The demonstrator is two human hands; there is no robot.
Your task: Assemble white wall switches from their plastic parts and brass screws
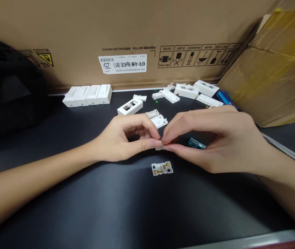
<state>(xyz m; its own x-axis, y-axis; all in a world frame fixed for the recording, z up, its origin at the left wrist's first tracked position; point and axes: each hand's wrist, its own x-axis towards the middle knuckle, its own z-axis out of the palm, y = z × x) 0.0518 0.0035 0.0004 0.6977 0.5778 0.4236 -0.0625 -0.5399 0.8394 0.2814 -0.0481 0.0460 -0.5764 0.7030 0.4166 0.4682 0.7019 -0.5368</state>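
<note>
Held piece (159,148) mostly hidden, fabric (9,93) cropped

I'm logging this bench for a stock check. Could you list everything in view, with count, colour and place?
Large box: one, brown, across the back
Printed label: one, white, on that box
Taped box: one, brown with yellow tape, right
Fabric item: one, black, left
White units: four, white, in a row, back left
Open housing: one, white, beyond the left hand
Loose parts: several, overlapping, white, centre to back right
Green bits: at least two, back centre
Blue object: one, by the taped box
Teal item: one, translucent, behind the right hand
Base with brass contacts: one, white, in front of the hands
Small piece: one, pale, mostly hidden, at the fingertips
Table: one, dark, underneath
Left hand: one, centre-left, pinching
Right hand: one, centre-right, pinching
</note>
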